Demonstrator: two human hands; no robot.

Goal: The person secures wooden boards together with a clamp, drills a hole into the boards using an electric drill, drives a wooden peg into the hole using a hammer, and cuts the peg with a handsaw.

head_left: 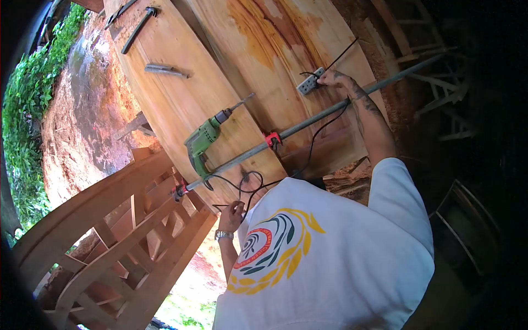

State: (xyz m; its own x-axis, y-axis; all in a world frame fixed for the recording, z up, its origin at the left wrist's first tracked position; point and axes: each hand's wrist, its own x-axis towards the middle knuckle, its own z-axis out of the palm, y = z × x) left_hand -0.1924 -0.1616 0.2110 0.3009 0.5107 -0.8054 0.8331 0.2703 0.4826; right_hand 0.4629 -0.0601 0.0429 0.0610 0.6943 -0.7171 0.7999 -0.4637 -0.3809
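My right hand is closed at the upper end of a grey power strip, pinching a small black plug against its sockets. Low on the left, my left hand, with a metal watch on the wrist, has its fingers closed on a looped black cable. A green drill lies on its side on the wooden boards, its bit pointing up and right. Across the boards runs a long metal bar clamp with a red jaw, between my hands.
A hammer and a grey metal tool lie at the boards' upper left. Curved wooden frames stand at lower left. Wooden pieces are in the dark at right. Another black cord extends beyond the power strip.
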